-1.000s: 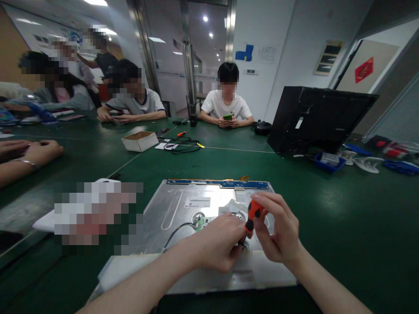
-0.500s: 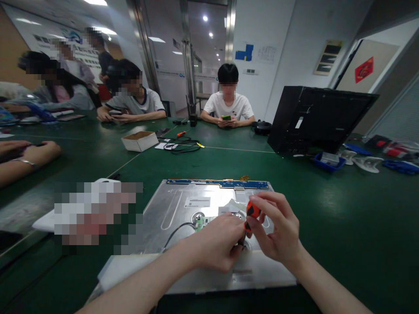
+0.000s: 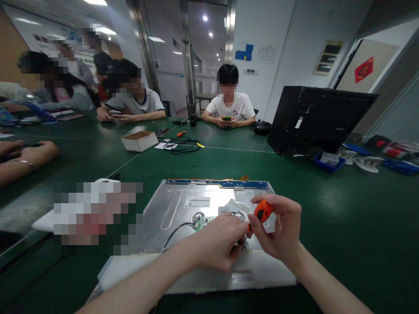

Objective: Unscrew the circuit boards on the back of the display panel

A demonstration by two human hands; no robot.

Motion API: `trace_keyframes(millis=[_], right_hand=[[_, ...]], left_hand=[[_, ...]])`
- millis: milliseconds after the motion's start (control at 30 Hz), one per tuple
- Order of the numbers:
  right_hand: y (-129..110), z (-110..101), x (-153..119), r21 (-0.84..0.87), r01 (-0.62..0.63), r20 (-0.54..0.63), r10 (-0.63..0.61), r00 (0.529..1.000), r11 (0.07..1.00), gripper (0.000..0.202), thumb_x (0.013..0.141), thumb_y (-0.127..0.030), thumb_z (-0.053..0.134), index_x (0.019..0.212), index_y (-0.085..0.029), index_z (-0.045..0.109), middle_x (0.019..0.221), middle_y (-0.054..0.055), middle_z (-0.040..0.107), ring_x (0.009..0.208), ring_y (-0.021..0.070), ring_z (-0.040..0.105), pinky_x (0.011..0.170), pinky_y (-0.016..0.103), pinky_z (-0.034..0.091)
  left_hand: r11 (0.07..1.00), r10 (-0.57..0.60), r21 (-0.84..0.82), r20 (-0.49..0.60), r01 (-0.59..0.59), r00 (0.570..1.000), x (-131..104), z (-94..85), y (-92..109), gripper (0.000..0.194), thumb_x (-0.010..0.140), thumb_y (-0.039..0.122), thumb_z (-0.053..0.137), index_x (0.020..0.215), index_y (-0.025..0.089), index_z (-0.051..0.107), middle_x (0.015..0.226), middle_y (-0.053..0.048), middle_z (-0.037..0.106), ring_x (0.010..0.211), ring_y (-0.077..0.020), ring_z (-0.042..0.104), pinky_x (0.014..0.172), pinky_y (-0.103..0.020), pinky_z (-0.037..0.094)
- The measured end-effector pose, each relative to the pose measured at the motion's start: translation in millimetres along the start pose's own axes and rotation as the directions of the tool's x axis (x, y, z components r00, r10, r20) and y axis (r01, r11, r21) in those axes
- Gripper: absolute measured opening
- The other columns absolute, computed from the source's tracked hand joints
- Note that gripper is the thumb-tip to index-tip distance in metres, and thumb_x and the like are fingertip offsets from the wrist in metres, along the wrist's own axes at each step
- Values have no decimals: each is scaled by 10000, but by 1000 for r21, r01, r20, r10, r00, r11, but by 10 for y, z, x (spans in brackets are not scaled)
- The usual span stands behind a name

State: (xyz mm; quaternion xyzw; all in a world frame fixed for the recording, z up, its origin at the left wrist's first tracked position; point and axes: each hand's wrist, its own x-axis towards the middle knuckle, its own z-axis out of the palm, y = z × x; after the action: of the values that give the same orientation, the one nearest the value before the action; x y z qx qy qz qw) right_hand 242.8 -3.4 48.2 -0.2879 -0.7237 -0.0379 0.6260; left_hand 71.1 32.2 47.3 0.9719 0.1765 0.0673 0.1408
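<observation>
Between the thumb and fingers of my right hand [image 3: 281,226] is the orange and black handle of a screwdriver [image 3: 262,211], tilted over the metal panel. My left hand [image 3: 222,240] is closed around the lower end of the same screwdriver, and its tip is hidden. Both hands are over the right half of a silver display panel [image 3: 176,203] lying flat on the table. Just beyond my left fingers, a small green circuit board [image 3: 201,223] with a black cable is partly covered by the hand. A long blue circuit strip [image 3: 209,183] runs along the panel's far edge.
A black monitor [image 3: 321,117] stands at the right, beside a blue tray [image 3: 329,162]. Farther back are an open cardboard box [image 3: 139,141], a coiled black cable [image 3: 183,147] and another orange screwdriver [image 3: 181,134]. People sit around the green table [image 3: 353,226].
The screwdriver handle has tilted slightly to the right and turned, and my right fingers have shifted around it. My left hand stays nearly in place.
</observation>
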Motion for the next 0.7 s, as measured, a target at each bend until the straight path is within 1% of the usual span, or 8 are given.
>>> trace_keyframes(millis=[67,167,333,433,500,567,633,700], right_hand=[[0,5,-9,15,-7,4,7,1000,1000,501,857,-107,631,1297,-243,430,1035,66,646,700,143,647,501,247,543],[-5,-4,1,31,9,44,-10,999,999,496,865,-98,604,1311,-239,441,1052,79,636,746,158,642,496,248,533],[-26,-36,39,-13,39,81,-38,996,999,477,884,-82,542,1335,-224,482,1073,94,604,837,180,622,497,242,531],[-31,-57,41,-11,19,103,-18,994,1000,473,895,-77,506,1347,-218,490,1098,104,621,864,189,630,516,250,544],[-29,-70,34,6,-14,133,14,991,1000,469,904,-87,497,1357,-208,482,1108,110,638,850,187,647,522,255,548],[-24,-75,27,23,-37,159,33,987,999,456,913,-109,501,1360,-196,471,1083,108,653,796,175,657,518,257,546],[-18,-67,24,21,-34,151,30,988,999,444,913,-143,537,1347,-194,464,1050,100,661,732,160,652,504,255,542],[-13,-48,25,7,-17,115,16,993,1000,452,895,-164,592,1324,-209,456,1018,85,662,704,153,647,490,247,539]], left_hand=[[1000,-3,4,2,3,1000,1,7,0,163,742,136,612,881,184,541,916,-74,681,814,-238,635,737,-357,499],[1000,-1,23,0,1,1000,4,1,4,148,745,140,609,873,183,548,904,-73,677,805,-239,631,726,-358,495],[999,2,52,6,-2,1000,7,-12,3,104,743,155,615,798,187,532,838,-61,654,745,-218,606,700,-340,489],[998,6,56,-6,-6,1000,4,-5,-4,110,739,156,619,804,185,535,845,-63,655,754,-223,609,711,-345,493],[999,12,49,-14,-11,1000,2,0,-8,129,732,157,628,816,185,534,852,-63,655,758,-225,611,711,-345,494],[999,18,36,-22,-17,1000,0,1,-9,149,728,151,631,820,190,521,845,-56,648,750,-220,609,705,-340,492],[1000,14,24,-21,-13,1000,-2,-2,-9,155,731,143,626,799,198,498,810,-43,633,721,-211,599,691,-336,486],[1000,6,19,-13,-5,1000,-2,-6,-6,158,736,142,623,787,203,486,800,-39,630,713,-210,595,684,-337,484]])
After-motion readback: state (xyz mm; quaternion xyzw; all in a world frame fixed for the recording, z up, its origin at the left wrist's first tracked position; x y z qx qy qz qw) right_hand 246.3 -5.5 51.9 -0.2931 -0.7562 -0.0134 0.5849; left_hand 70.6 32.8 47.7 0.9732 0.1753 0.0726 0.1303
